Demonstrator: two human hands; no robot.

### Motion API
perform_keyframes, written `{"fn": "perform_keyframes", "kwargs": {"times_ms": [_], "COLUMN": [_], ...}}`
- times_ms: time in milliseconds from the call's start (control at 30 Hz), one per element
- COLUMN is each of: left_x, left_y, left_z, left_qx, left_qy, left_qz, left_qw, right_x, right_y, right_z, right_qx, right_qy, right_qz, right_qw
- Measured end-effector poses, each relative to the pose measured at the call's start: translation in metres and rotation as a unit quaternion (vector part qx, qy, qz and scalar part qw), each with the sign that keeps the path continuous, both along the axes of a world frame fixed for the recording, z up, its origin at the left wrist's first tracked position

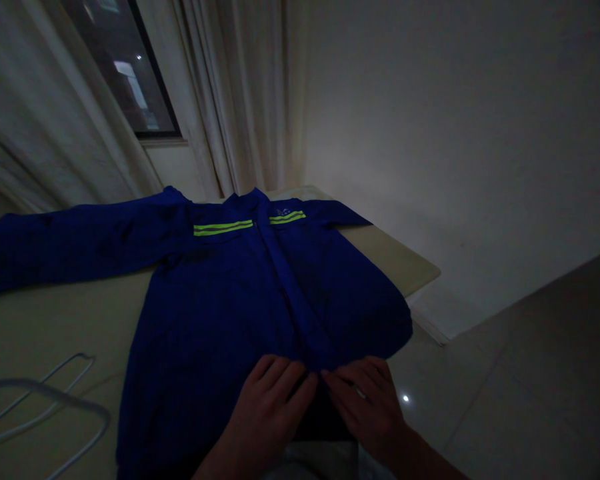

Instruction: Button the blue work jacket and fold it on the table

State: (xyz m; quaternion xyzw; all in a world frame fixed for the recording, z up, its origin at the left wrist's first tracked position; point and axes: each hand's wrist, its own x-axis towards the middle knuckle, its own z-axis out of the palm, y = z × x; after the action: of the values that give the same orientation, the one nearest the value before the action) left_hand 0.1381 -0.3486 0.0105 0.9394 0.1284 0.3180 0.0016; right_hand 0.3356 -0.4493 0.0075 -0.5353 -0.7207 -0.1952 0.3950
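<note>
A blue jacket (220, 300) with neon yellow-green chest stripes lies front up on a pale table (40, 320). One sleeve stretches out to the left; the other side hangs over the table's right edge. My left hand (273, 407) and my right hand (367, 407) meet at the bottom hem, on either side of the front zipper line. On both hands the fingers are curled and pressed together on the fabric at the zipper's lower end. The dim light hides what is under the fingertips.
White wire hangers (45, 407) lie on the table at the near left. Curtains (240, 100) and a dark window (125, 67) stand behind the table. A bare wall (455, 133) and tiled floor (520, 373) are to the right.
</note>
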Motion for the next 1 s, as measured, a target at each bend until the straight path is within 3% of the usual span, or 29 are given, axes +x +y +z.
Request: {"fn": "perform_keyframes", "kwargs": {"times_ms": [333, 700, 1000], "left_x": [-0.002, 0.003, 0.002], "left_y": [-0.001, -0.001, -0.002], "left_z": [-0.005, 0.005, 0.004], "left_qx": [0.001, 0.045, 0.049], "left_qy": [-0.033, -0.046, -0.070], "left_qz": [-0.006, -0.010, -0.024], "left_qw": [0.999, 0.998, 0.996], "right_x": [-0.001, -0.002, -0.004], "right_y": [0.000, 0.000, 0.002], "right_z": [0.000, -0.001, 0.002], "right_qx": [-0.013, -0.018, -0.029], "right_qy": [-0.003, -0.003, -0.005], "right_qz": [0.003, 0.002, 0.000], "right_qw": [1.000, 1.000, 1.000]}}
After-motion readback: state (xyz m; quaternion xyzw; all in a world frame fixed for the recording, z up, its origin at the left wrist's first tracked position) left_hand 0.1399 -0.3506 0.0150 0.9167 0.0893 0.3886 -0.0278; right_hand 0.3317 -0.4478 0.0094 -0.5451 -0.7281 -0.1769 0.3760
